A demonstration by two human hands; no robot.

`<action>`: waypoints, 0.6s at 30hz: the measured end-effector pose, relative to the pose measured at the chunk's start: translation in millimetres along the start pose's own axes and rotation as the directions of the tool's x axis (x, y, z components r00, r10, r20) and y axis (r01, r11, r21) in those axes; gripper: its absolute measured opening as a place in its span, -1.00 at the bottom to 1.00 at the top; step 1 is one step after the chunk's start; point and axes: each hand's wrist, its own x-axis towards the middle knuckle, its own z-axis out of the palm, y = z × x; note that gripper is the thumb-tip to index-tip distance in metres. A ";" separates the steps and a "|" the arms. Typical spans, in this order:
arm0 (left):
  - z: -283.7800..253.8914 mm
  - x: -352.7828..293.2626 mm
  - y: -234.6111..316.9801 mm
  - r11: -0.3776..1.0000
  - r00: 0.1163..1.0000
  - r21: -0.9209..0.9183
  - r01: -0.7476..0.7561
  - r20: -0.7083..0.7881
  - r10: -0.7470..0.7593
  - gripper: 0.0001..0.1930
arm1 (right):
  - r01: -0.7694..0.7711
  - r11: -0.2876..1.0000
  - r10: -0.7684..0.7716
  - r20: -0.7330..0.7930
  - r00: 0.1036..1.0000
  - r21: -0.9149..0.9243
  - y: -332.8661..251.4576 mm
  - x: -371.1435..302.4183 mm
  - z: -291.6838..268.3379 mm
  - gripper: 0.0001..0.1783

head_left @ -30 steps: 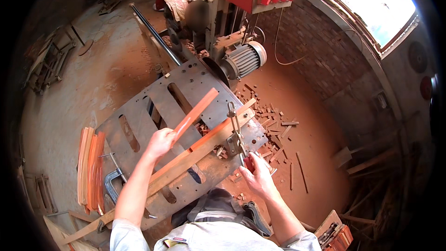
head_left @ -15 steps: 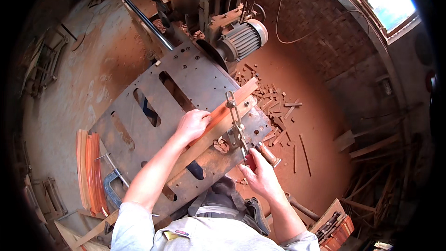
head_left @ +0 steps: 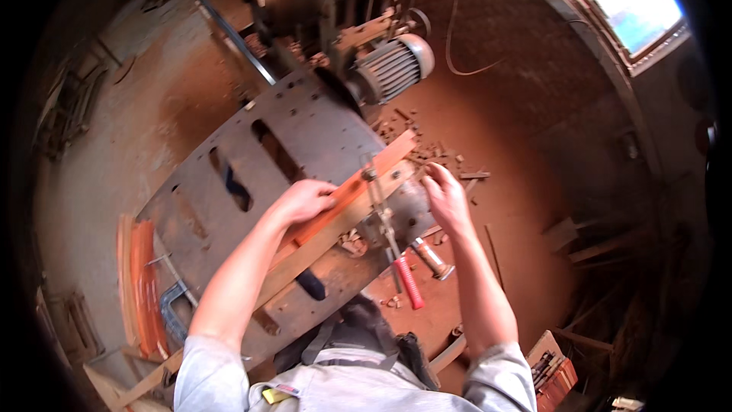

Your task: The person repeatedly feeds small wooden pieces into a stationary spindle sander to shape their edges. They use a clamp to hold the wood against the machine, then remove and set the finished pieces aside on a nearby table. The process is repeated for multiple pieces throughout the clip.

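Observation:
My left hand (head_left: 305, 200) is closed on a reddish wood strip (head_left: 358, 185), its fingers bent over the strip's left side. The strip lies slantwise against a paler wooden fence (head_left: 301, 265) on the metal machine table (head_left: 320, 118). A toggle clamp (head_left: 383, 217) spans the strip, its red handle (head_left: 408, 282) pointing towards me. Past the clamp, near the far end of the strip, is my right hand (head_left: 448, 197). Its fingers are loosely bent, slightly blurred, and I see nothing held in them. Wood chips (head_left: 353, 243) sit in the corner beside the clamp base.
A finned electric motor (head_left: 393, 69) stands behind the table. Offcuts (head_left: 438, 152) litter the floor at its right. Stacked wood strips (head_left: 142, 282) and a blue C-clamp (head_left: 175, 309) are at the left. Slots (head_left: 276, 151) cut through the tabletop.
My right hand has let go of the clamp's red handle and moved up and away to the strip's far end. My left hand stays on the strip; the view has shifted slightly.

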 end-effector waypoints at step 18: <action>-0.8 -0.3 0.3 0.996 0.996 0.039 0.084 0.006 -0.085 -0.56 | -0.012 0.980 0.017 0.024 1.000 -0.200 14.7 65.6 51.7 -0.40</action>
